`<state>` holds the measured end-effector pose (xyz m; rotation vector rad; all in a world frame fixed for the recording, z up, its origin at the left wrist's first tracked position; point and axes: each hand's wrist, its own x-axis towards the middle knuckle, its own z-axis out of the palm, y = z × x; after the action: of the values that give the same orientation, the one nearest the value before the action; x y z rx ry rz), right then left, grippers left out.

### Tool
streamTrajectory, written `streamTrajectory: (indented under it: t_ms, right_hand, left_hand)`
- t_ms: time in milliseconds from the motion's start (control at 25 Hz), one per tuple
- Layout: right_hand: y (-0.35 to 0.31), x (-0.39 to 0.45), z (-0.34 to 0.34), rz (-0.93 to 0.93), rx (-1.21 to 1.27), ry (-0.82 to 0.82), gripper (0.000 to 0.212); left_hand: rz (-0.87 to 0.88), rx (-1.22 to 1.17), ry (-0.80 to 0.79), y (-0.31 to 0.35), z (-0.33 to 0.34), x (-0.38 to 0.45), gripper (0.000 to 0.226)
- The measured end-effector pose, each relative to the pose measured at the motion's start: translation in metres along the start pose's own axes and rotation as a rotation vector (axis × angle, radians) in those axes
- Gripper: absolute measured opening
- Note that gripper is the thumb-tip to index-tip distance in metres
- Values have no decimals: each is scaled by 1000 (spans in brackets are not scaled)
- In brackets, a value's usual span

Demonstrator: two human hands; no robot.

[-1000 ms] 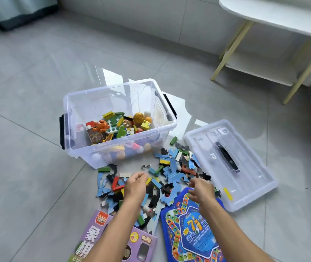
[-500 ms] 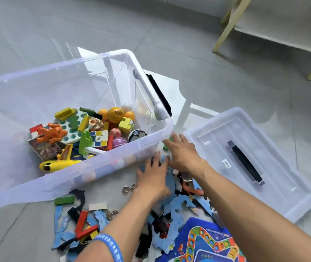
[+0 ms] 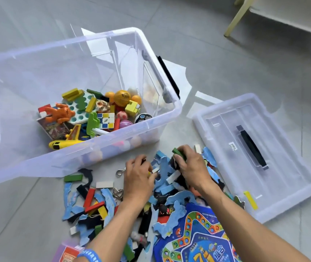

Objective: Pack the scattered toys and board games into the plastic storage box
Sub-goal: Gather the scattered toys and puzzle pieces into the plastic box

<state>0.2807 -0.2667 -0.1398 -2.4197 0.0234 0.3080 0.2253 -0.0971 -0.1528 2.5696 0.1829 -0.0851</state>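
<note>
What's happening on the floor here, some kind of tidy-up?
Yes. A person is gathering loose pieces from a pile on the floor. The right hand grips a green block; the left hand is scooping small pieces beside it. The clear storage box already holds toys, and its lid lies off to the right.

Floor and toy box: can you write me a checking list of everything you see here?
Surface: grey tiled floor, glossy.
Job's things: clear storage box open, partly filled with toys; puzzle pieces and blocks scattered beside it; blue board game at the bottom edge.
Clutter: box lid lying on the floor, right of the pile; metal ring puzzles.
Grips: left hand curled over pieces; right hand closed on a green block.
Cables: nothing seen.
Surroundings: pale yellow furniture legs, top right.
</note>
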Motion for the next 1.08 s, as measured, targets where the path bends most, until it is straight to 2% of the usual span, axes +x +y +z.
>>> streamTrajectory:
  t_ms: [120,200,320,400,520,600,680,760,840,880,960,1000,1040,1080]
  right_hand:
    - [-13,-17,-23,222,541,76,9]
    - [-16,-30,-35,372,887,72,13]
    - [-12,-50,-37,567,1118,103,19]
    - [-10,-67,-33,639,1035,64,18]
    - [-14,-96,-22,623,782,1,17]
    - [-20,-110,-16,584,623,-27,15]
    - [-23,-111,-14,454,405,-7,16]
    - [-22,-100,-14,213,66,24,26]
    - [-16,-75,-11,-55,-289,-47,42]
    - [-12,-62,-9,-167,-456,-110,45]
    - [-3,-43,-4,-333,-724,-236,41]
    - [0,-38,-4,-382,-794,-279,33]
    - [1,-36,-4,-411,-808,-300,24]
    - [2,-37,-4,-416,-787,-311,20]
  left_hand:
    - [-196,-243,79,2,-14,-10,23]
    - [-424,-613,82,5,-29,-18,24]
    - [-716,-1070,33,7,-50,-46,21]
    - [-750,-1219,6,9,-63,-69,21]
    - [-785,-1467,58,9,-78,-93,14]
    - [-869,-1700,49,7,-87,-104,19]
    - [-929,-1759,-4,6,-86,-106,13]
    - [-1018,-1584,-62,6,-79,-95,18]
    - [-943,-1117,-57,2,-65,-72,26]
    - [-789,-771,-63,1,-57,-61,24]
    - [-350,-140,-165,0,-44,-43,8]
    - [-181,60,-249,-1,-38,-37,19]
    - [-80,184,-328,-2,-31,-32,29]
    - [-29,226,-343,-3,-26,-29,31]
